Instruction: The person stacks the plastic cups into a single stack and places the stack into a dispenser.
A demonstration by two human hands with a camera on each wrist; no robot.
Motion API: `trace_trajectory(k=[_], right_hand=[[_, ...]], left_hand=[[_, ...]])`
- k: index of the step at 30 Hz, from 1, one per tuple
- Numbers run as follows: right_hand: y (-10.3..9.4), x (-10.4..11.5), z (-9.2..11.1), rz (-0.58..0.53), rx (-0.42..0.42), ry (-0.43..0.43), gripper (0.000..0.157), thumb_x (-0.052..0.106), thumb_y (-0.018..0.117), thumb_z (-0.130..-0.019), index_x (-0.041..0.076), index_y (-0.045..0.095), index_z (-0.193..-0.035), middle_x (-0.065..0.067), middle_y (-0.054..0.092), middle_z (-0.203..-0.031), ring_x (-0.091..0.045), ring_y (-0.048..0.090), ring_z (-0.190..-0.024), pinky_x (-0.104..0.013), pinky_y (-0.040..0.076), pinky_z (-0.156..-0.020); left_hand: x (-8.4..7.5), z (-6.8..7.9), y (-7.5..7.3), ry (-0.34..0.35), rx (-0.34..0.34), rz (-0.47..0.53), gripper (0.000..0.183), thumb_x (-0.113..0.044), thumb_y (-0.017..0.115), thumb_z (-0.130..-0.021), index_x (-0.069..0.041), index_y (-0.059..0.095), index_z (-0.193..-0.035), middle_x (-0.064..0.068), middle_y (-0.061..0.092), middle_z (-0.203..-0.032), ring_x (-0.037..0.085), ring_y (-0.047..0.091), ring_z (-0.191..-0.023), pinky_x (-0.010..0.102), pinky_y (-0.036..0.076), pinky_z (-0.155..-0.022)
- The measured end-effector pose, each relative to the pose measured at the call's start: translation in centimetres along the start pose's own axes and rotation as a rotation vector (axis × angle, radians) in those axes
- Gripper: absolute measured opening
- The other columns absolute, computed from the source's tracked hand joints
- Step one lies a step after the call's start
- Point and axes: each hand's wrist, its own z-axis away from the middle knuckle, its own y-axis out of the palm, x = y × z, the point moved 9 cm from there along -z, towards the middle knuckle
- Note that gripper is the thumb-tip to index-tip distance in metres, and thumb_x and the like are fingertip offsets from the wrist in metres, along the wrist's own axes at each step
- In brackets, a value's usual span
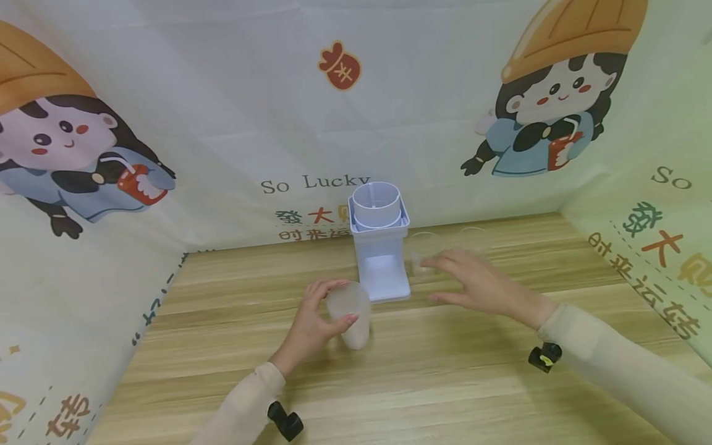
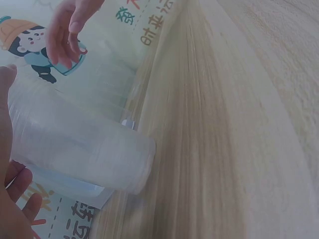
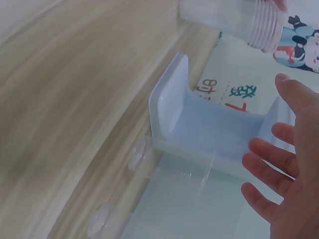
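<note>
My left hand (image 1: 311, 322) grips a stack of translucent plastic cups (image 1: 356, 318) by its upper part, thumb on one side and fingers on the other. Several nested rims show on the stack (image 3: 259, 25) in the right wrist view, and its narrow end is close to the tabletop. With fingers apart and nothing held, my right hand (image 1: 484, 287) hovers beside a clear plastic cup (image 1: 425, 267). Another clear cup (image 1: 474, 233) stands farther right, faint against the wood. Between the hands, toward the back, is a pale blue plastic stand (image 1: 384, 278) with a round, open-topped holder (image 1: 378, 213).
The wood-grain tabletop (image 1: 222, 346) extends around both hands. A printed cloth (image 1: 239, 111) with cartoon figures and lettering hangs behind it and along both sides. The stand is close to the back cloth.
</note>
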Motion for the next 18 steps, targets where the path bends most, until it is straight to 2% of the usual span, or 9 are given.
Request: trace_trajectory(k=[7, 13, 18], right_hand=[[0.4, -1.8, -1.9, -0.008, 0.036, 0.069, 0.057, 0.037, 0.072, -0.088, 0.006, 0.057, -0.134, -0.014, 0.064, -0.132, -0.035, 0.059, -0.122, -0.054, 0.045, -0.104], [0.9, -3.4, -3.9, 0.001, 0.059, 0.113, 0.060, 0.043, 0.069, -0.090, 0.008, 0.055, -0.137, -0.015, 0.061, -0.134, -0.034, 0.058, -0.122, -0.052, 0.048, -0.102], [1.5, -4.9, -5.4, -0.018, 0.096, 0.145, 0.061, 0.043, 0.069, -0.090, 0.006, 0.055, -0.136, -0.016, 0.060, -0.136, -0.036, 0.055, -0.126, -0.053, 0.042, -0.110]], left_hand=[[0.1, 0.1, -0.2, -0.003, 0.000, -0.003, 0.055, -0.020, 0.085, -0.076, -0.015, 0.062, -0.126, 0.007, 0.061, -0.127, 0.023, 0.047, -0.121, 0.044, 0.041, -0.102], [0.3, 0.0, -0.2, -0.005, 0.003, -0.006, 0.055, -0.020, 0.085, -0.076, -0.015, 0.062, -0.126, 0.006, 0.061, -0.127, 0.023, 0.047, -0.121, 0.044, 0.041, -0.102], [0.3, -0.1, -0.2, -0.010, 0.012, 0.002, 0.055, -0.021, 0.085, -0.076, -0.016, 0.062, -0.126, 0.006, 0.061, -0.127, 0.022, 0.046, -0.121, 0.044, 0.041, -0.102]])
